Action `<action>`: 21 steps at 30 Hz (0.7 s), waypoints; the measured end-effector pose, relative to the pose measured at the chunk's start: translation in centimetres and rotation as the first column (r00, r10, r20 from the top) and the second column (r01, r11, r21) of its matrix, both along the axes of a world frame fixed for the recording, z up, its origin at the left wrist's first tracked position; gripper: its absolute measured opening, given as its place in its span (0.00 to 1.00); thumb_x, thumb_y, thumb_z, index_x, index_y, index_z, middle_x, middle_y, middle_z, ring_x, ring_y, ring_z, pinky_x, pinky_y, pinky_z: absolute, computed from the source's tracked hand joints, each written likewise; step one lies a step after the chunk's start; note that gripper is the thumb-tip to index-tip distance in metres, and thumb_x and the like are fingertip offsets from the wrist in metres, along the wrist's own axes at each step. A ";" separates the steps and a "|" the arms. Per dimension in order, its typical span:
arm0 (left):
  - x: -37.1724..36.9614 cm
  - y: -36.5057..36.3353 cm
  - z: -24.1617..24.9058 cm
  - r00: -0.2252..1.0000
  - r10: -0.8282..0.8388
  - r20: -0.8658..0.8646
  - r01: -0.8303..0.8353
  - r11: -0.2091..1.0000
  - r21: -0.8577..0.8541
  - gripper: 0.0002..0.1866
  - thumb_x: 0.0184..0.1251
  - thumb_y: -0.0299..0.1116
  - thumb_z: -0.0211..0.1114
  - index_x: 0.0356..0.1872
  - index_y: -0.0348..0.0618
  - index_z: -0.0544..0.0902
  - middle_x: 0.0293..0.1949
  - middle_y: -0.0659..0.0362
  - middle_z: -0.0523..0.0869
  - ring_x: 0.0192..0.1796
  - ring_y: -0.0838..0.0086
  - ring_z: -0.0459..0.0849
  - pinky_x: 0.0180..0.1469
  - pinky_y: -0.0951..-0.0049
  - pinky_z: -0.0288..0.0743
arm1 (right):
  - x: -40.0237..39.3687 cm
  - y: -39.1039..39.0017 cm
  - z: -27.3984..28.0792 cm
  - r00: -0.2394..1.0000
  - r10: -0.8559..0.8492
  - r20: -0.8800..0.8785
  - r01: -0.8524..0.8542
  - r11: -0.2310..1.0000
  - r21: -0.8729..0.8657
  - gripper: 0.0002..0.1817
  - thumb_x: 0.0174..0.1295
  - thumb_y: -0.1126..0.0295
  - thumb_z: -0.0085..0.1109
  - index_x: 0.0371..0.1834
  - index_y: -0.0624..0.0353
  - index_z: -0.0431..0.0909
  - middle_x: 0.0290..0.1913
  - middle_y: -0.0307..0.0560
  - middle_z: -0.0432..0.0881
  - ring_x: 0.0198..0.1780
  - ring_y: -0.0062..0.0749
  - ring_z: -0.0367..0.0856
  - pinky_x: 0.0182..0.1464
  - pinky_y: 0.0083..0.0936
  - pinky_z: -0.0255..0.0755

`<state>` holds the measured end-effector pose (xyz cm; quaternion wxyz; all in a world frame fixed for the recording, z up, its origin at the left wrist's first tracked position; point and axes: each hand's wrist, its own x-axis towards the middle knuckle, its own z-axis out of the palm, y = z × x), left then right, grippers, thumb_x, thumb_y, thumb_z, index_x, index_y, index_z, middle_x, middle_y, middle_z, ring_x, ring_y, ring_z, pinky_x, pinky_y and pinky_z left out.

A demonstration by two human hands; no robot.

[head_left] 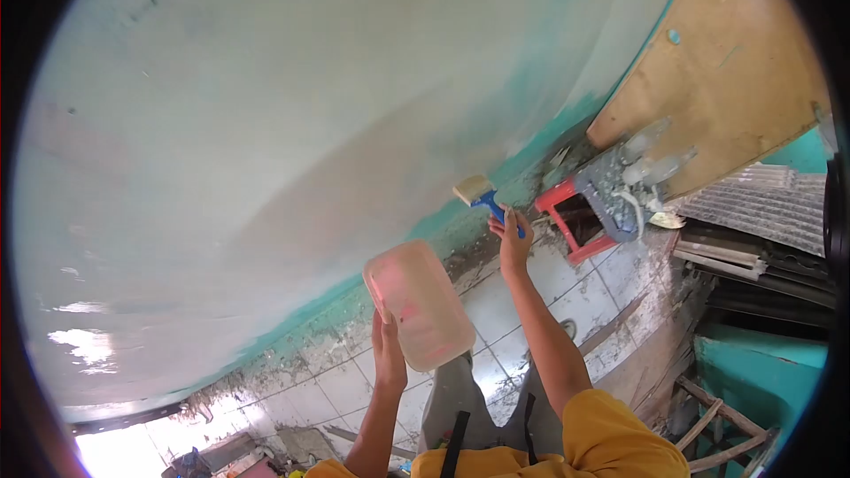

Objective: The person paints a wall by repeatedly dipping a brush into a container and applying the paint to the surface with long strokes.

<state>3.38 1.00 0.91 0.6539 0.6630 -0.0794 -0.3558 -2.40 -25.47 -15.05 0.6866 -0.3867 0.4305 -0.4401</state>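
Note:
In my right hand (511, 235) is a paintbrush (488, 200) with a blue handle and wide pale bristles, its bristle end toward the wall. My left hand (388, 350) grips the side of a translucent plastic container (421, 305) with pinkish stains, held in front of my body above the floor. The wall (336, 124) carries whitish paint over teal, with a strip of teal showing along its lower edge. A darker, shadowed patch lies across the wall's middle, beside the brush.
A red and grey plastic stool (575, 221) holding clear plastic bottles stands right of the brush. Beyond it are a wooden panel (744, 53), corrugated sheets (761, 208) and a wooden ladder-like frame (722, 429). White floor tiles (575, 305) are dirty. Debris (221, 460) lies lower left.

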 end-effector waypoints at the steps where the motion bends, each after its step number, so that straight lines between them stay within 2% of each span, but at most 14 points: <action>1: -0.4 -0.7 1.0 0.999 0.034 -0.007 -0.034 0.999 -0.038 0.41 0.80 0.60 0.48 0.77 0.34 0.57 0.71 0.50 0.68 0.73 0.65 0.67 0.74 0.63 0.61 | -1.6 -0.2 2.3 0.999 0.033 0.015 -0.033 0.999 0.001 0.18 0.76 0.61 0.54 0.53 0.65 0.82 0.41 0.47 0.86 0.39 0.28 0.86 0.44 0.24 0.80; 2: -1.0 -1.5 2.0 0.998 0.068 -0.017 -0.069 0.995 -0.078 0.39 0.81 0.57 0.49 0.76 0.31 0.60 0.71 0.50 0.69 0.73 0.67 0.65 0.75 0.64 0.57 | -3.3 -0.5 4.8 0.997 0.067 0.029 -0.067 0.998 0.001 0.17 0.75 0.61 0.55 0.51 0.64 0.83 0.40 0.46 0.85 0.37 0.26 0.85 0.42 0.23 0.80; 3: -1.5 -2.2 2.9 0.998 0.065 -0.015 -0.066 0.992 -0.103 0.39 0.81 0.57 0.49 0.76 0.31 0.60 0.71 0.50 0.69 0.73 0.67 0.65 0.75 0.64 0.57 | -5.1 -0.8 7.1 0.997 0.065 0.031 -0.064 0.998 -0.025 0.17 0.75 0.61 0.55 0.51 0.64 0.83 0.40 0.46 0.85 0.37 0.26 0.85 0.42 0.23 0.80; 5: -2.4 -3.6 4.6 0.998 0.015 0.053 -0.012 0.999 -0.051 0.38 0.81 0.57 0.50 0.75 0.31 0.61 0.69 0.51 0.70 0.71 0.66 0.67 0.74 0.65 0.58 | -8.6 -1.3 12.2 0.997 0.059 0.048 -0.056 0.997 -0.055 0.13 0.72 0.63 0.61 0.43 0.64 0.82 0.36 0.44 0.84 0.34 0.23 0.83 0.40 0.22 0.79; 6: -3.2 -4.2 5.4 0.998 0.012 0.054 -0.008 0.998 -0.063 0.38 0.81 0.57 0.50 0.75 0.31 0.61 0.69 0.51 0.70 0.71 0.66 0.67 0.74 0.65 0.58 | -10.5 -1.4 15.0 0.997 0.055 0.047 -0.052 0.996 -0.068 0.13 0.72 0.63 0.61 0.43 0.64 0.82 0.36 0.44 0.84 0.34 0.23 0.83 0.40 0.22 0.79; 8: -5.0 -5.8 6.7 0.998 -0.039 0.055 0.042 0.997 -0.063 0.38 0.80 0.57 0.51 0.74 0.32 0.63 0.67 0.52 0.72 0.69 0.67 0.68 0.73 0.65 0.60 | -14.2 -2.0 20.7 1.000 0.014 -0.022 -0.019 0.973 -0.232 0.10 0.72 0.64 0.60 0.39 0.59 0.78 0.33 0.39 0.81 0.31 0.21 0.80 0.39 0.22 0.78; 9: -5.6 -7.1 7.3 0.996 -0.040 0.079 0.047 0.995 -0.089 0.38 0.80 0.57 0.51 0.74 0.32 0.63 0.67 0.52 0.72 0.69 0.67 0.68 0.73 0.65 0.60 | -15.5 -2.4 23.4 1.000 0.010 0.002 -0.009 0.966 -0.258 0.10 0.72 0.64 0.60 0.39 0.59 0.78 0.33 0.39 0.81 0.31 0.21 0.80 0.39 0.22 0.78; 11: -8.2 -9.0 8.8 0.999 0.004 0.042 -0.004 1.000 -0.008 0.38 0.79 0.57 0.52 0.74 0.33 0.64 0.66 0.53 0.73 0.69 0.69 0.69 0.72 0.66 0.61 | -18.6 -2.9 27.4 0.994 -0.015 0.104 0.032 0.985 -0.168 0.11 0.71 0.64 0.63 0.38 0.60 0.78 0.34 0.40 0.81 0.30 0.20 0.79 0.36 0.21 0.77; 13: -10.9 -11.1 10.9 0.999 -0.009 0.040 0.010 0.999 -0.041 0.37 0.79 0.57 0.52 0.73 0.33 0.65 0.65 0.53 0.73 0.68 0.69 0.70 0.70 0.67 0.63 | -21.4 -3.3 29.8 0.992 0.016 0.128 0.009 0.981 -0.193 0.11 0.73 0.63 0.60 0.39 0.60 0.78 0.35 0.40 0.80 0.28 0.19 0.78 0.33 0.19 0.75; 15: -13.6 -13.2 13.2 0.997 -0.049 0.056 0.053 0.997 -0.057 0.37 0.79 0.57 0.52 0.72 0.33 0.65 0.64 0.54 0.75 0.66 0.70 0.72 0.68 0.70 0.66 | -23.6 -4.2 33.9 0.983 0.121 0.135 -0.072 0.944 -0.323 0.12 0.74 0.62 0.58 0.40 0.62 0.78 0.35 0.40 0.80 0.28 0.19 0.77 0.32 0.19 0.73; 17: -16.0 -14.7 15.2 0.997 -0.062 0.055 0.063 0.998 -0.022 0.37 0.79 0.57 0.52 0.72 0.33 0.65 0.63 0.54 0.76 0.65 0.71 0.73 0.66 0.71 0.68 | -25.6 -4.8 36.7 0.990 0.114 0.082 -0.088 0.957 -0.277 0.13 0.75 0.62 0.56 0.39 0.62 0.78 0.32 0.40 0.80 0.27 0.20 0.77 0.31 0.19 0.72; 19: -17.8 -16.3 16.7 0.999 -0.053 0.009 0.053 0.996 -0.070 0.38 0.80 0.58 0.52 0.71 0.31 0.65 0.62 0.52 0.77 0.62 0.70 0.75 0.64 0.71 0.70 | -27.0 -5.8 38.4 0.969 0.247 -0.018 -0.233 0.883 -0.407 0.14 0.75 0.63 0.56 0.37 0.63 0.79 0.28 0.40 0.81 0.27 0.20 0.78 0.30 0.23 0.72; 20: -18.6 -17.0 17.2 0.999 -0.043 0.009 0.043 0.997 -0.057 0.38 0.80 0.58 0.52 0.71 0.31 0.65 0.62 0.52 0.77 0.62 0.70 0.75 0.64 0.71 0.70 | -27.3 -6.1 38.9 0.966 0.257 -0.014 -0.241 0.886 -0.396 0.14 0.75 0.63 0.56 0.37 0.63 0.79 0.28 0.40 0.81 0.27 0.20 0.78 0.30 0.23 0.72; 21: -19.2 -17.9 17.6 0.997 -0.048 0.052 0.051 0.997 -0.054 0.38 0.80 0.58 0.51 0.71 0.30 0.65 0.62 0.51 0.77 0.63 0.70 0.75 0.64 0.71 0.70 | -27.4 -6.4 39.3 0.962 0.224 -0.158 -0.272 0.842 -0.466 0.13 0.75 0.64 0.56 0.36 0.63 0.78 0.26 0.43 0.81 0.27 0.24 0.80 0.30 0.25 0.73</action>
